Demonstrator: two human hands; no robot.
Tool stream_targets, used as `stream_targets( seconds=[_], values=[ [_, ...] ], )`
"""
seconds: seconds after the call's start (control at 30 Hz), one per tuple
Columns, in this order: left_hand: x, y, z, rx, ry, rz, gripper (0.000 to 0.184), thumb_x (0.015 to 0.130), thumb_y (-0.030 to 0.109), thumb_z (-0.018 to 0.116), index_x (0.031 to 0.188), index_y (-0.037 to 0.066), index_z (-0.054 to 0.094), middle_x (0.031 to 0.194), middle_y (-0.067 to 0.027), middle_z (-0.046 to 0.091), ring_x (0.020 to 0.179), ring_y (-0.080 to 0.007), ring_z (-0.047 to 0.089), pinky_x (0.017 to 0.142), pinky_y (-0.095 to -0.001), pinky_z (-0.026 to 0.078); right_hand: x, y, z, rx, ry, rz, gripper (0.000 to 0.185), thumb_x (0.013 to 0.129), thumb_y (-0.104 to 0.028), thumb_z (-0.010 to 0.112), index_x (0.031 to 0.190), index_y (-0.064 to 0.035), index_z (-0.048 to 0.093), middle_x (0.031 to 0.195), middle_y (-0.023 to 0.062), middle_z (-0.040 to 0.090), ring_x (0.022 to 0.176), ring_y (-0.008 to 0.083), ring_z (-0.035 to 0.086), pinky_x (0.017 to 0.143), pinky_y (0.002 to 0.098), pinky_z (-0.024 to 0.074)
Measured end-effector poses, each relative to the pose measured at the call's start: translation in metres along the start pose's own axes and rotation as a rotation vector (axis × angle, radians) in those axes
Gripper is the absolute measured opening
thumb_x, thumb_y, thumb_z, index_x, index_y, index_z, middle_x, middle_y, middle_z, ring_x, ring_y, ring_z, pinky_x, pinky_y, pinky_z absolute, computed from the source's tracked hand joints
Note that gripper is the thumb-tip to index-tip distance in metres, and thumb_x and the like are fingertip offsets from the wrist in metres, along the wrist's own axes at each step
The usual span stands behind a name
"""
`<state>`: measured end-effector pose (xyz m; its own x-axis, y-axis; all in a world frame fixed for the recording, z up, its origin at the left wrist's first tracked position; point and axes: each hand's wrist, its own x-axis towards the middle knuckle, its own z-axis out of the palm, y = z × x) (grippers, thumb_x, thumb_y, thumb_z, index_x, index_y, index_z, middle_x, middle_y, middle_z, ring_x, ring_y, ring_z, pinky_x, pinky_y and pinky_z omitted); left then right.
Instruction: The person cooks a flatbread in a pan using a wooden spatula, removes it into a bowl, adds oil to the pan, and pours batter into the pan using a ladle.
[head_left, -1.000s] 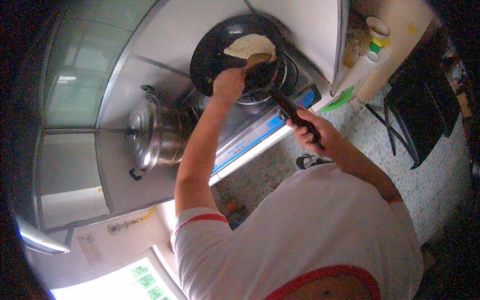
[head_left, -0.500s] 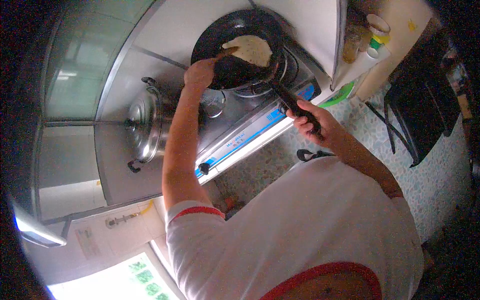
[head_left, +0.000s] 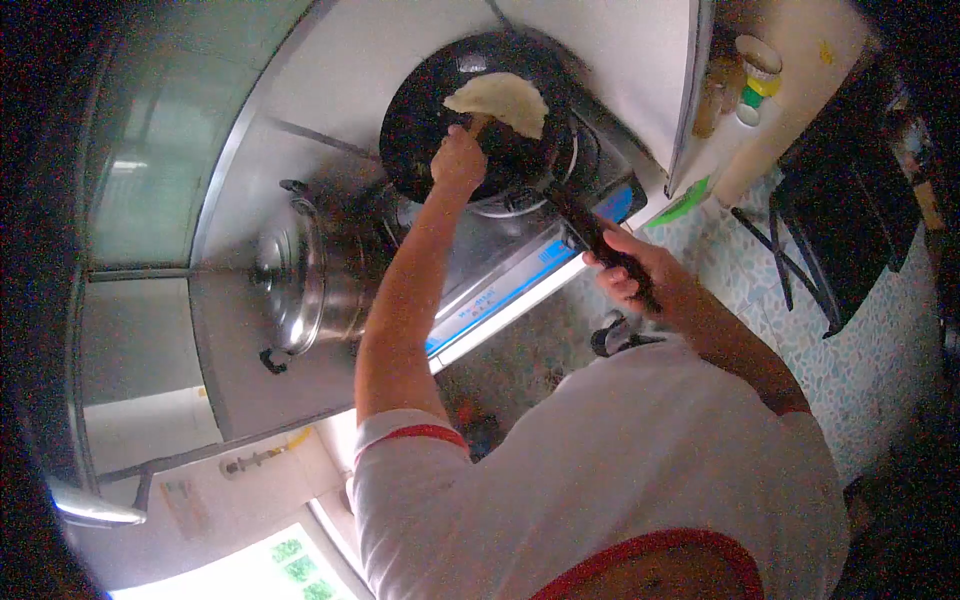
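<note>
In the head view, a pale flat pancake (head_left: 505,98) lies in a black wok (head_left: 410,125) on the gas stove (head_left: 490,245). My left hand (head_left: 458,160) is over the wok, closed on a wooden spatula (head_left: 478,124). The spatula's far end is at the pancake's lower edge, where its exact contact is hard to make out. My right hand (head_left: 635,265) wraps round the wok's dark handle (head_left: 580,220), in front of the stove's right side.
A lidded steel pot (head_left: 325,275) stands left of the wok. Jars and a cup (head_left: 758,60) sit on a shelf at the upper right. Beyond my right arm, a black folding object (head_left: 850,220) stands on the patterned floor (head_left: 780,300).
My left hand has moved right and inward over the wok since half a second ago, with the spatula now at the pancake's lower edge. The pancake's outline has changed. My right hand keeps its grip.
</note>
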<state>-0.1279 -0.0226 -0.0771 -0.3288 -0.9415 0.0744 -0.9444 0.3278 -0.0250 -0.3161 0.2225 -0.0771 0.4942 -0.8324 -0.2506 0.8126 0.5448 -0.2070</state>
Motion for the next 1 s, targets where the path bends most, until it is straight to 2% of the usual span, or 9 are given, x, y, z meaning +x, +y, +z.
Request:
stream_targets(
  seconds=[0.2, 0.3, 0.4, 0.5, 0.57, 0.6, 0.7, 0.83, 1.0],
  values=[
    [0.006, 0.016, -0.032, -0.168, 0.149, -0.09, 0.022, 0.08, 0.016, 0.044, 0.093, -0.002, 0.041, 0.088, -0.0216, 0.055, 0.08, -0.0358, 0.056, 0.066, -0.0436, 0.046, 0.006, 0.003, -0.018, 0.104, -0.015, 0.096, 0.039, 0.085, -0.033, 0.045, 0.118, -0.0145, 0.036, 0.085, 0.0064, 0.049, 0.059, 0.0085, 0.048, 0.044, 0.0188, 0.0413],
    [0.009, -0.009, -0.032, -0.243, 0.303, -0.069, 0.026, 0.082, 0.022, 0.045, 0.092, -0.002, 0.039, 0.082, -0.021, 0.057, 0.075, -0.0364, 0.056, 0.063, -0.0445, 0.045, 0.002, 0.002, 0.019, -0.059, 0.284, -0.037, 0.04, 0.084, -0.039, 0.043, 0.111, -0.0095, 0.042, 0.081, 0.007, 0.053, 0.064, 0.0122, 0.053, 0.052, 0.0234, 0.0459],
    [0.004, -0.047, -0.028, -0.141, 0.378, 0.062, 0.024, 0.081, 0.021, 0.046, 0.092, 0.0, 0.042, 0.084, -0.0217, 0.056, 0.074, -0.0382, 0.055, 0.064, -0.0442, 0.044, 0.024, 0.019, -0.084, -0.767, 0.208, -0.315, 0.049, 0.082, -0.051, 0.037, 0.098, -0.0072, 0.05, 0.073, 0.0025, 0.055, 0.062, 0.0131, 0.053, 0.058, 0.0267, 0.0454],
    [-0.027, -0.06, -0.065, -0.121, 0.49, 0.19, 0.027, 0.081, 0.022, 0.048, 0.095, 0.0, 0.045, 0.084, -0.021, 0.056, 0.076, -0.0368, 0.055, 0.064, -0.0431, 0.044, 0.035, 0.016, -0.145, -0.811, 0.402, -0.318, 0.039, 0.08, -0.043, 0.045, 0.096, -0.0077, 0.052, 0.079, 0.005, 0.056, 0.068, 0.0139, 0.054, 0.061, 0.0281, 0.045],
    [-0.046, -0.071, -0.082, -0.151, 0.585, 0.298, 0.028, 0.081, 0.022, 0.049, 0.095, -0.001, 0.047, 0.084, -0.02, 0.057, 0.077, -0.035, 0.055, 0.065, -0.0407, 0.044, 0.054, 0.013, -0.16, -1.356, 0.443, -0.777, 0.036, 0.076, -0.035, 0.055, 0.094, -0.0046, 0.051, 0.082, 0.0086, 0.056, 0.071, 0.0174, 0.054, 0.062, 0.0306, 0.0447],
    [-0.052, -0.095, -0.091, -0.222, 0.574, 0.266, 0.026, 0.081, 0.022, 0.05, 0.094, -0.001, 0.048, 0.084, -0.0192, 0.057, 0.077, -0.0332, 0.056, 0.066, -0.0389, 0.044, 0.126, 0.01, -0.153, -1.842, 0.2, -1.24, 0.036, 0.073, -0.031, 0.06, 0.093, -0.0028, 0.05, 0.082, 0.0107, 0.056, 0.071, 0.0201, 0.054, 0.063, 0.0318, 0.0445],
    [-0.097, -0.123, -0.106, -0.474, 0.591, 0.179, 0.02, 0.082, 0.016, 0.052, 0.09, -0.001, 0.05, 0.084, -0.0163, 0.058, 0.074, -0.0247, 0.056, 0.067, -0.0324, 0.043, 0.142, 0.019, -0.14, -1.885, 0.362, -0.81, 0.033, 0.073, -0.025, 0.063, 0.091, -0.0022, 0.046, 0.075, 0.0086, 0.054, 0.072, 0.0194, 0.052, 0.063, 0.029, 0.0411],
    [-0.177, -0.131, -0.111, -0.435, 0.59, -0.07, 0.018, 0.082, 0.015, 0.051, 0.093, 0.0, 0.051, 0.082, -0.0135, 0.058, 0.072, -0.0192, 0.053, 0.067, -0.03, 0.042, 0.139, 0.019, -0.105, -2.044, 0.304, -0.839, 0.032, 0.072, -0.027, 0.062, 0.087, -0.0028, 0.047, 0.076, 0.0161, 0.054, 0.071, 0.0322, 0.052, 0.062, 0.0363, 0.0416],
    [-0.322, -0.101, -0.103, -0.68, 0.686, -0.462, 0.016, 0.083, 0.01, 0.047, 0.096, 0.002, 0.049, 0.079, -0.0104, 0.057, 0.068, -0.0142, 0.049, 0.061, -0.0293, 0.042, 0.152, 0.034, -0.107, -2.352, 0.231, -0.572, 0.043, 0.073, -0.039, 0.057, 0.1, -0.0067, 0.053, 0.091, 0.0175, 0.058, 0.083, 0.0346, 0.055, 0.072, 0.0407, 0.0436]
  ],
)
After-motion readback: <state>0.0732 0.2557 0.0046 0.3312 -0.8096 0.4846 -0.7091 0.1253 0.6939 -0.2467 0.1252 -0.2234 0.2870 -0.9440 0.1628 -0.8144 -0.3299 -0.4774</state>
